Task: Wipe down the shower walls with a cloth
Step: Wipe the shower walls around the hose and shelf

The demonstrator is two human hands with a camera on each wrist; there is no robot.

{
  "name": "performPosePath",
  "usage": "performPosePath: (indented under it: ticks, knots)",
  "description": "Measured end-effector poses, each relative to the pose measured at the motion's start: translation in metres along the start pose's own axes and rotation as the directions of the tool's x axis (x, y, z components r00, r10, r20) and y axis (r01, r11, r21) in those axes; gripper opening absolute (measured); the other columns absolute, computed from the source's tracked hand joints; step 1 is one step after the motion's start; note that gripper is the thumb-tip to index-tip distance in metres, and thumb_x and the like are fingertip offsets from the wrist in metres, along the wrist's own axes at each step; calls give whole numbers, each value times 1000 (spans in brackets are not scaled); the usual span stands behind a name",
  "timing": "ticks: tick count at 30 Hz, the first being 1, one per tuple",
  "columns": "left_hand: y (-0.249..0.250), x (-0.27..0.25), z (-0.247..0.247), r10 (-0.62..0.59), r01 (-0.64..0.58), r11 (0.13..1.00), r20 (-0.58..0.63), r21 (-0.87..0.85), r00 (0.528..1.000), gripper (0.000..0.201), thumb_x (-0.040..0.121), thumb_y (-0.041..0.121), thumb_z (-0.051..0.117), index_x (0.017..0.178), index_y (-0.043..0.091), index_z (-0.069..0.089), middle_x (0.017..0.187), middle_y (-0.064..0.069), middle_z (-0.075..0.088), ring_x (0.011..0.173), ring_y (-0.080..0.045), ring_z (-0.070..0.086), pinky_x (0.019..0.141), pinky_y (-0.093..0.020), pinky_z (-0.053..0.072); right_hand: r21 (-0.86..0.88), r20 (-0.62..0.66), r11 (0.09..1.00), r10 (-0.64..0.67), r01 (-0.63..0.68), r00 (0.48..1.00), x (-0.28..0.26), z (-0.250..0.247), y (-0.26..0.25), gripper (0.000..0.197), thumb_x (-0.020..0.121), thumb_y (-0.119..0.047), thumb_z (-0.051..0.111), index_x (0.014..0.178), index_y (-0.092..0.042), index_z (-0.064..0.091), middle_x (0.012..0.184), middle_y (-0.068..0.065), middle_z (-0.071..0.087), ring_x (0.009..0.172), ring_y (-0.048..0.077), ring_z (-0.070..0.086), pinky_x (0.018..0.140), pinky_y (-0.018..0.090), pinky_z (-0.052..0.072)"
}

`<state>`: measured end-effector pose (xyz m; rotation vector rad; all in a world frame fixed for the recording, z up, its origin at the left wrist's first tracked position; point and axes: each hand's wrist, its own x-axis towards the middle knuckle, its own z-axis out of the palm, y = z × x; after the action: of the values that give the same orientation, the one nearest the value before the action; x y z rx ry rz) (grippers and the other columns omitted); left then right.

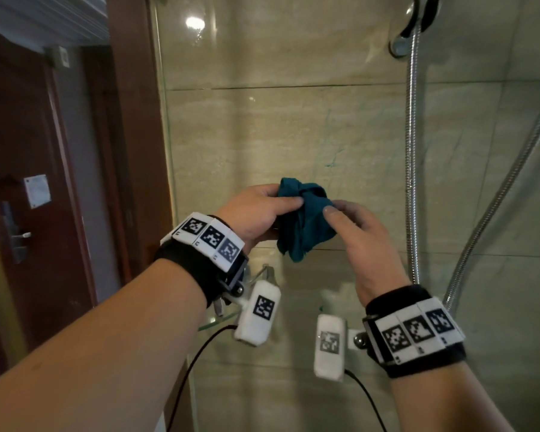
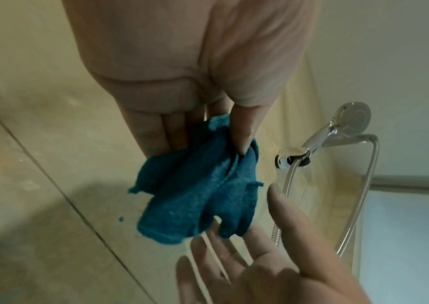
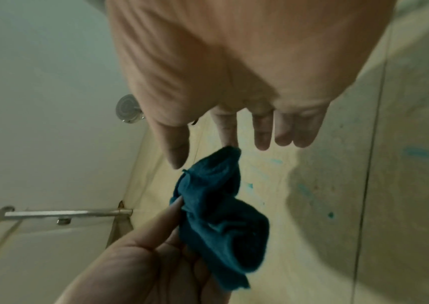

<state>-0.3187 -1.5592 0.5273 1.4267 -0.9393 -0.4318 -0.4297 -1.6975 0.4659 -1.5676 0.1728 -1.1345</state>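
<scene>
Best to bunch the teal cloth (image 1: 304, 218) into 1 firm pad before pressing it to the tiled shower wall (image 1: 293, 135). Left hand (image 1: 256, 213) pinching the cloth, thumb on top. Right hand (image 1: 362, 241) relaxed, fingers spread, index fingertip touching its edge.

open tiled wall (image 1: 293, 145) ahead, shower hose (image 1: 412, 169) right, glass panel (image 1: 166, 151) left

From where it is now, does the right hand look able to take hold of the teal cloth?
Probably yes: the right hand is open, its fingertips already at the cloth that the left hand pinches, nothing between them.
</scene>
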Motion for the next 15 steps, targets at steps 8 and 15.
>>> performPosePath:
  ticks: [8,15]
  knots:
    - [9,1,6,3,-23,983,-113,-180,994,14,96,6,72,101,11,60,85,-12,76,69,-21,75,57,-31,60,527,266,792,192,-310,945,-13,16,0,37,97,-27,64,132,-17,65,127,12,71,119,36,66,102,55,50]
    - [10,9,7,170,-154,984,-200,95,965,17,92,13,78,101,2,69,76,-4,68,61,-9,64,54,-21,53,341,65,936,68,-86,996,-1,24,-17,20,100,-17,64,118,-16,72,110,8,77,105,28,73,85,44,59]
